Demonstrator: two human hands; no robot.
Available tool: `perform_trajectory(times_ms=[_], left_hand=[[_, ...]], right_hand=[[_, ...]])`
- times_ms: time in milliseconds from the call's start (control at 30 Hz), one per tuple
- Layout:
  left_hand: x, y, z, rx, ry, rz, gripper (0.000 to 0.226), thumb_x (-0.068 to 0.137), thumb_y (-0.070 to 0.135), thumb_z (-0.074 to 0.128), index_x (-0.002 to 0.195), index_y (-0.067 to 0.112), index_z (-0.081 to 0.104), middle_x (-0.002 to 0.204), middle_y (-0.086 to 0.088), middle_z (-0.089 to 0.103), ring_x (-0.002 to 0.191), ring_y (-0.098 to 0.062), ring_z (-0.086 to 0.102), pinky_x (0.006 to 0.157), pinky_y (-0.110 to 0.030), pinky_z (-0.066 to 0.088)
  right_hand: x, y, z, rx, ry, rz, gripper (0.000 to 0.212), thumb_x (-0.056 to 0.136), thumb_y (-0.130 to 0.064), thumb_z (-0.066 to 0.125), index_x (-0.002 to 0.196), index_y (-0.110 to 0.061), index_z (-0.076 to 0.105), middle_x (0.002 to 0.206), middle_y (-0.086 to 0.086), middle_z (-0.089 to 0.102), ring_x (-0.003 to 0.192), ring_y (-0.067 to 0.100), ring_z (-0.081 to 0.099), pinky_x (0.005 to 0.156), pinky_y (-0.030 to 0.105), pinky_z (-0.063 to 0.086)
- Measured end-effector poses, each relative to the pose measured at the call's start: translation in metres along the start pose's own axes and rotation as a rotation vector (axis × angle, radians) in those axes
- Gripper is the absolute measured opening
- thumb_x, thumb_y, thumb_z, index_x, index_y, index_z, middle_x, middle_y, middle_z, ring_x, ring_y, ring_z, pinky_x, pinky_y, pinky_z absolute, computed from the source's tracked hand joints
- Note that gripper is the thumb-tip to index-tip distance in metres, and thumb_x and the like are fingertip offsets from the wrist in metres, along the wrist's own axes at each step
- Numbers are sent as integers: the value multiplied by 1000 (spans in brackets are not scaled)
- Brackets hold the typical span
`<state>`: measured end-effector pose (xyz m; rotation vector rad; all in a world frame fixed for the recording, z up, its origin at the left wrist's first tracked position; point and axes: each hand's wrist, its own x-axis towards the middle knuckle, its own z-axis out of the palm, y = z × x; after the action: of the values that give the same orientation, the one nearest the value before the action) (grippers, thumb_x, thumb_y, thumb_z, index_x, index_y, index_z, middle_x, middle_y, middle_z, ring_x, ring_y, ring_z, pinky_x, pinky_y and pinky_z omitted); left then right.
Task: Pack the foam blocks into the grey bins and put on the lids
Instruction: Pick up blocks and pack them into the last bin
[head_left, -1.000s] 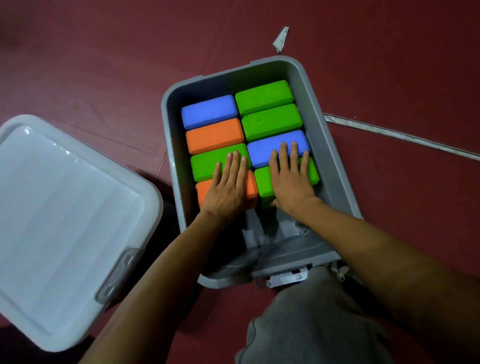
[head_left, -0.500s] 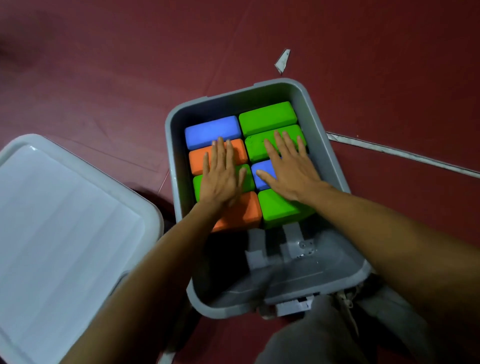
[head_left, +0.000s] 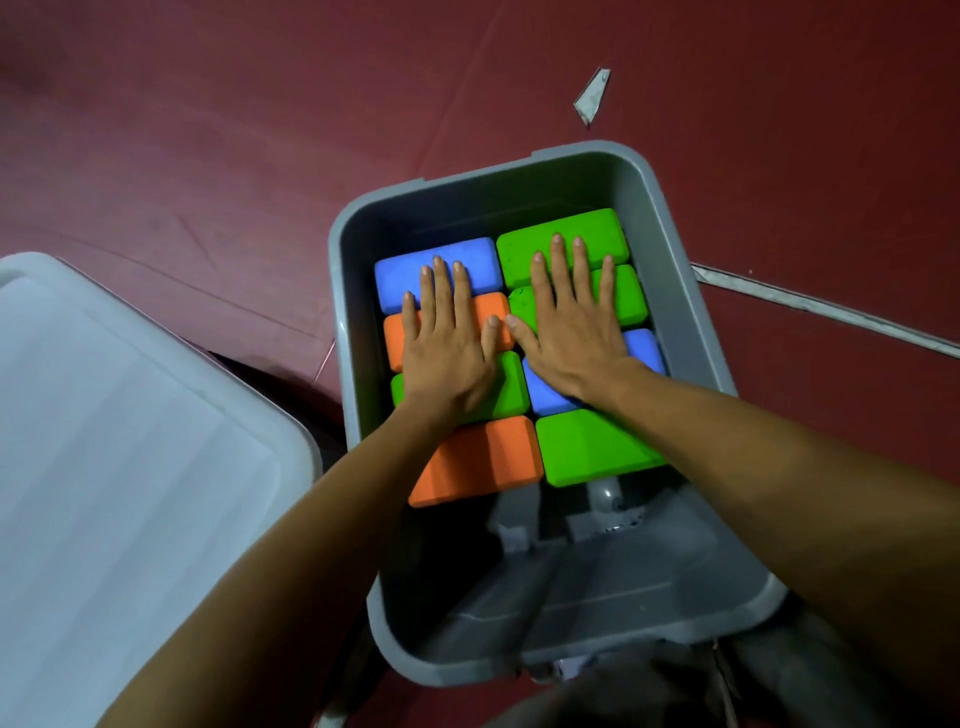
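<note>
At lower centre, the near end of the grey bin (head_left: 358, 519) shows bare floor. Beyond it, eight foam blocks (head_left: 483, 462) lie packed in two columns. The left hand (head_left: 447, 343) and right hand (head_left: 571, 322) press flat on them, fingers straight, gripping nothing. This looks like settling the blocks. Next probably comes fetching the lid (head_left: 130, 441) at the left edge.

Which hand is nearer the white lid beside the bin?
Left. The left hand lies flat on foam blocks in the column of the grey bin nearest the white lid; the right hand lies on the other column, farther away.
</note>
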<state>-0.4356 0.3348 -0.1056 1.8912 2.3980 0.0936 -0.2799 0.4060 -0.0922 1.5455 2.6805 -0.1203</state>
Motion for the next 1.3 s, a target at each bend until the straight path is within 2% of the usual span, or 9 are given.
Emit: perform_trajectory(times_ms=[367, 533, 567, 667, 733, 800, 900, 1100, 1300], left_hand=[[11, 2, -1, -2, 23, -23, 70, 103, 49, 13, 160, 9, 5, 167, -15, 3, 155, -27, -1, 125, -49, 4], [20, -2, -15, -26, -120, -6, 73, 104, 53, 16, 160, 10, -3, 167, -14, -7, 154, -28, -8, 124, -52, 0], [18, -2, -20, -27, -118, -18, 73, 104, 53, 17, 159, 9, -2, 167, -13, -6, 154, -27, -7, 124, -51, 1], [-12, 8, -26, -30, 27, -39, 71, 104, 49, 19, 159, 5, 12, 166, -15, 9, 154, -28, 7, 124, -49, 8], [-44, 18, -23, -43, 15, 28, 71, 103, 47, 19, 158, 3, 15, 165, -17, 13, 154, -30, 9, 124, -50, 12], [-71, 25, -15, -33, -20, 73, 72, 102, 47, 18, 158, 2, 15, 165, -18, 10, 154, -30, 7, 123, -50, 12], [-83, 29, -10, -35, -41, 43, 74, 101, 49, 18, 158, 2, 12, 166, -17, 6, 154, -30, 3, 124, -48, 9], [-71, 29, -3, -26, 13, 14, 72, 103, 48, 24, 159, 5, 10, 167, -15, 5, 155, -27, 1, 125, -46, 9], [-59, 27, -2, -18, 24, 18, 74, 102, 49, 23, 159, 4, 7, 167, -16, 2, 155, -27, -2, 124, -46, 10]], right_hand=[[6, 3, 5, 22, 52, -3, 81, 98, -64, 12, 159, -10, 8, 165, 18, 3, 152, 36, 0, 118, 62, 6], [9, 6, -12, 75, -47, -22, 91, 93, -72, 7, 159, -10, 3, 165, 18, -3, 152, 33, -5, 120, 60, -1], [5, 7, -18, 80, -37, -12, 93, 92, -72, 6, 159, -8, 5, 165, 18, -1, 153, 32, -3, 120, 59, -1], [-24, 7, -19, 80, 66, -12, 92, 94, -68, 10, 157, -1, 12, 163, 22, 8, 153, 33, 5, 122, 55, 5], [-51, 9, -12, 65, 56, -50, 91, 95, -66, 12, 156, 1, 15, 163, 22, 10, 152, 33, 7, 122, 53, 7], [-73, 11, 0, 56, 36, -56, 90, 96, -65, 16, 156, 1, 16, 163, 20, 11, 152, 32, 8, 122, 53, 8], [-84, 11, 11, 40, 14, -22, 88, 97, -65, 20, 156, 0, 14, 165, 18, 8, 153, 29, 3, 121, 56, 9], [-69, 14, 12, 64, 40, -25, 85, 98, -63, 23, 157, -3, 12, 165, 15, 6, 154, 26, -1, 121, 55, 9], [-56, 16, 12, 40, 59, -35, 84, 99, -61, 23, 158, -3, 7, 166, 15, 1, 153, 27, -3, 122, 55, 8]])
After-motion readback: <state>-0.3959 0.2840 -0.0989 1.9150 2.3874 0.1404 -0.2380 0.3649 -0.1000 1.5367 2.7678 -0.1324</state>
